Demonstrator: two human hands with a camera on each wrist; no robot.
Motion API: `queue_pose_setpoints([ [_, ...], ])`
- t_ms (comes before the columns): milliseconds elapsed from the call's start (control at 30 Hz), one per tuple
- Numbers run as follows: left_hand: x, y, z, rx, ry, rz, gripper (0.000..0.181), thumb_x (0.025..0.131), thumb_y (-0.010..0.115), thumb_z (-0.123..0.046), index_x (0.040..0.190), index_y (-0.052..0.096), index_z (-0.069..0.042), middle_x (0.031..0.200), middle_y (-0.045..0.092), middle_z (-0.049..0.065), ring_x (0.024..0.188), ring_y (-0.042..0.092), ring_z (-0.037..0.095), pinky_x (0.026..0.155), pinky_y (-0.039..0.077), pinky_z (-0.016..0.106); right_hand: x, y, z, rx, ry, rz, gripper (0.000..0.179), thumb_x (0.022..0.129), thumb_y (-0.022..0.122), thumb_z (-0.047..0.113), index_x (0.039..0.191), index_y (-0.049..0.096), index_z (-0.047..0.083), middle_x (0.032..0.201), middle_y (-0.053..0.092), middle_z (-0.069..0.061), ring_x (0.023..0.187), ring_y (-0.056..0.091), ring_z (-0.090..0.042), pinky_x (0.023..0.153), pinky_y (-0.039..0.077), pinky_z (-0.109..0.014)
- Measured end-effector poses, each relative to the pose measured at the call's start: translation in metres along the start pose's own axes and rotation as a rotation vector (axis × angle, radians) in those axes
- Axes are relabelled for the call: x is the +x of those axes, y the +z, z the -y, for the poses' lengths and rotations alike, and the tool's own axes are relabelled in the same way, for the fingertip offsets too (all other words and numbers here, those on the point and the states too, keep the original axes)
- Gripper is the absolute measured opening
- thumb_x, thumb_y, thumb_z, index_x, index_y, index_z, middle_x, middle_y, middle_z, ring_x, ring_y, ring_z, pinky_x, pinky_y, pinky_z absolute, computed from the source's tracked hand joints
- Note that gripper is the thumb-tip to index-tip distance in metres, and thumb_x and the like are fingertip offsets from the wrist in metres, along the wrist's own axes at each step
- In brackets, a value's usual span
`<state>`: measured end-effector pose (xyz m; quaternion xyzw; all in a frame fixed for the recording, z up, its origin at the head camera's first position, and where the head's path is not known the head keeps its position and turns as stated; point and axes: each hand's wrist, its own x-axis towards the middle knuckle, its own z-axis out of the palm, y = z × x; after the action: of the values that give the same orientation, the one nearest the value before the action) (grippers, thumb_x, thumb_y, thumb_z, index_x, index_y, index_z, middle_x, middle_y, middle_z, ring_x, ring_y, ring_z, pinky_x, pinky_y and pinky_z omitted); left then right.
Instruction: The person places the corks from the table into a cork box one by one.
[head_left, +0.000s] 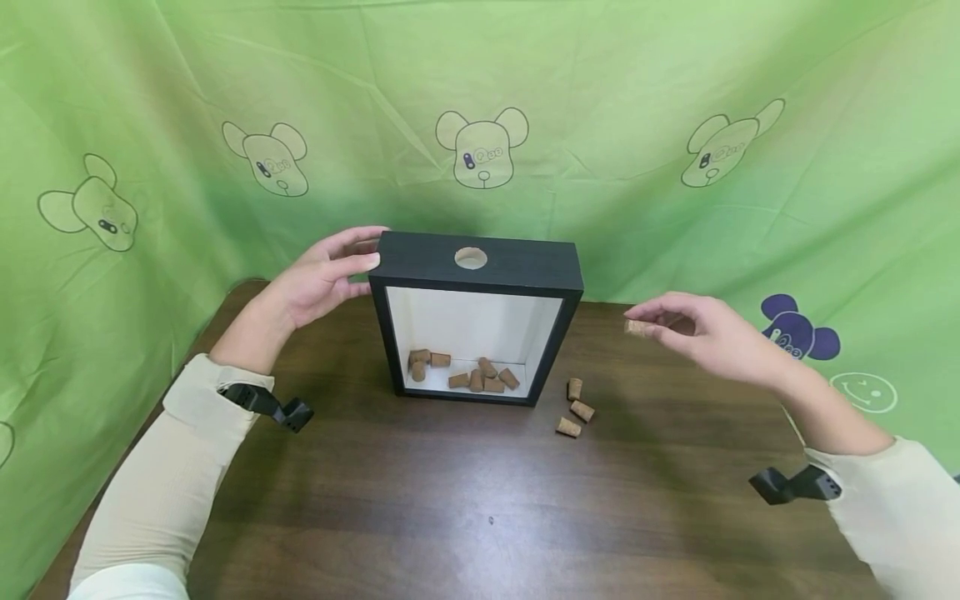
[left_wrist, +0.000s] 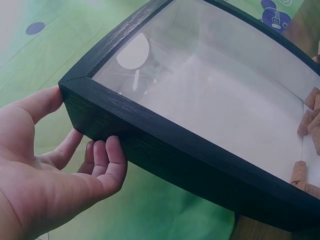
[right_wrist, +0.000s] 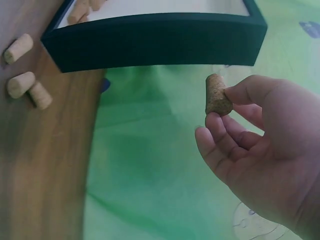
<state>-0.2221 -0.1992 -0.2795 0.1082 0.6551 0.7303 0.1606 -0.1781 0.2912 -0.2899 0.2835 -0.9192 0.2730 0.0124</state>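
A black-framed display box with a clear front, white inside and a round hole in its top stands on the table. Several corks lie on its floor. My left hand grips the box's upper left side, thumb by the top corner and curled fingertips against the side panel. To the right of the box, my right hand pinches one cork between thumb and fingers, above the table. Three loose corks lie on the table by the box's lower right corner.
A dark brown wooden table carries everything. Green cloth printed with bear heads hangs close behind the box and along the sides. Each wrist wears a black camera mount over a pale sleeve.
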Motion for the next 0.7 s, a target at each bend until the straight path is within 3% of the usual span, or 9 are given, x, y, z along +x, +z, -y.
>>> queue_pose_setpoints([
  [233, -0.001, 0.001, -0.001, 0.01, -0.006, -0.004, 0.055, 0.105, 0.049, -0.004, 0.157, 0.032, -0.004, 0.14, 0.042, 0.008, 0.11, 0.058, 0.016, 0.093, 0.051, 0.028, 0.006, -0.013, 0.021, 0.012, -0.016, -0.024, 0.035, 0.097, 0.064, -0.001, 0.124, 0.071, 0.02, 0.107, 0.067, 0.007, 0.094, 0.06, -0.005, 0.081, 0.046, -0.01],
  [433, -0.001, 0.001, -0.001, 0.016, -0.006, -0.004, 0.055, 0.105, 0.049, -0.004, 0.157, 0.032, -0.004, 0.141, 0.04, 0.009, 0.11, 0.058, 0.016, 0.092, 0.051, 0.028, 0.01, -0.018, 0.034, 0.024, -0.075, -0.021, 0.037, 0.099, 0.06, -0.002, 0.129, 0.069, 0.018, 0.1, 0.061, 0.0, 0.091, 0.055, -0.006, 0.076, 0.046, -0.013],
  [700, -0.001, 0.0, -0.001, 0.02, 0.003, 0.004, 0.055, 0.105, 0.049, -0.004, 0.157, 0.031, -0.003, 0.14, 0.041, 0.009, 0.111, 0.057, 0.017, 0.093, 0.051, 0.028, 0.019, -0.025, 0.05, 0.028, -0.119, -0.029, 0.038, 0.101, 0.057, -0.001, 0.13, 0.069, 0.02, 0.102, 0.064, 0.005, 0.095, 0.06, -0.006, 0.078, 0.046, -0.014],
])
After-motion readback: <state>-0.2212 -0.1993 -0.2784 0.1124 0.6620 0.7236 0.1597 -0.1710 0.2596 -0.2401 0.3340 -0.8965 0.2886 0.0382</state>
